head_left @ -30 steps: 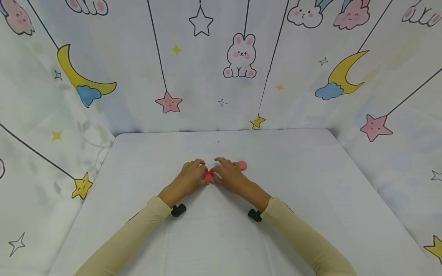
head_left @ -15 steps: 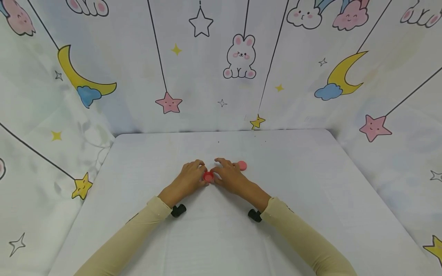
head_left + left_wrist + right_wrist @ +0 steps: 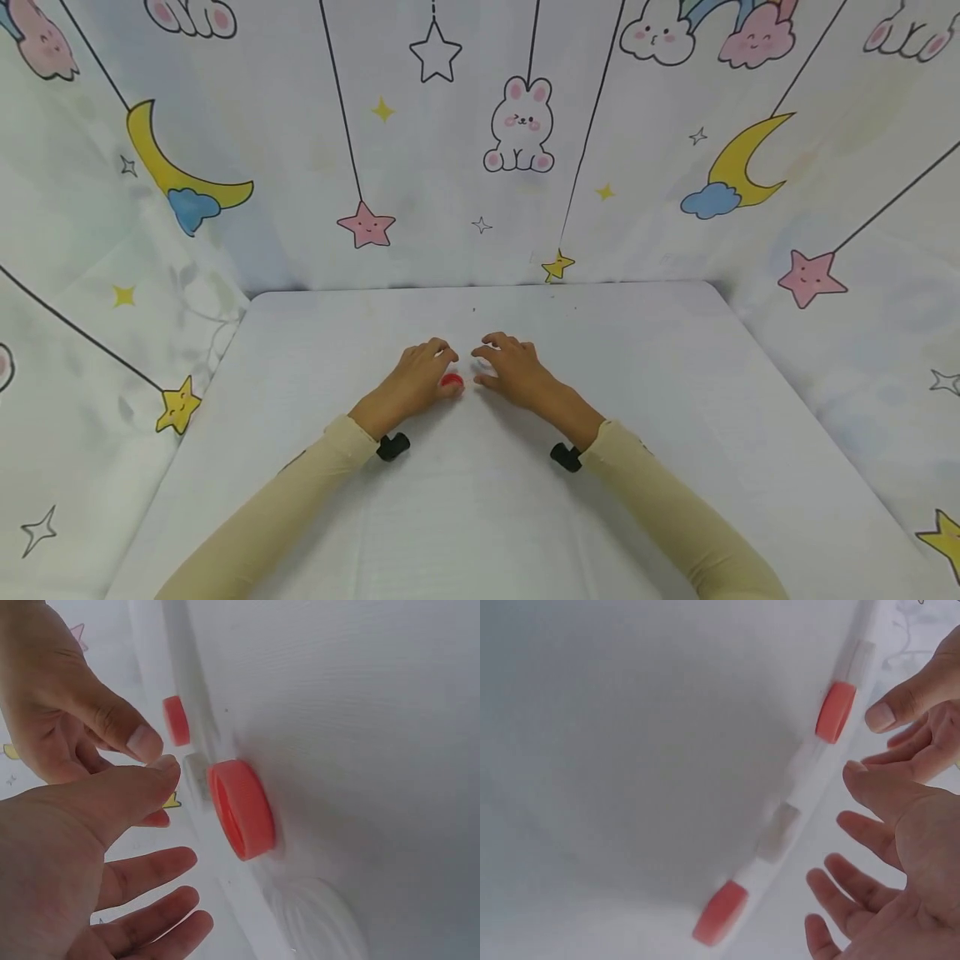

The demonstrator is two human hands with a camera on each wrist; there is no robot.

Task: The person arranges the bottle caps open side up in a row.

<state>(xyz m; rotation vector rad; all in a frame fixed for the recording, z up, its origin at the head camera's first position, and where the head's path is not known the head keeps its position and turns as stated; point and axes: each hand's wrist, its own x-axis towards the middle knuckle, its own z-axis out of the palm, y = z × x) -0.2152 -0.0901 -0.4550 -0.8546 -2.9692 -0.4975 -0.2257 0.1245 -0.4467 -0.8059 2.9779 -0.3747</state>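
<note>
On the white table a red bottle cap [image 3: 452,380] sits by the thumb of my left hand [image 3: 416,377]. In the left wrist view this cap [image 3: 244,810] stands apart from the fingers, its hollow side showing. My right hand [image 3: 517,372] hovers to its right, fingers spread and loosely bent, holding nothing. A second red cap [image 3: 720,913] shows in the right wrist view; in the head view the right hand hides it. Between the caps lies a small translucent piece [image 3: 780,831], its kind unclear. A clear round thing [image 3: 319,922] lies near the first cap.
The table [image 3: 480,517] is covered in white and backed by a cloth [image 3: 285,125] printed with moons, stars and rabbits. A black wrist camera [image 3: 393,447] hangs under the left wrist, another camera [image 3: 566,457] under the right.
Both hands have come away from the red cap, which their fingers surrounded before. The right hand has shifted right and now covers the second cap in the head view.
</note>
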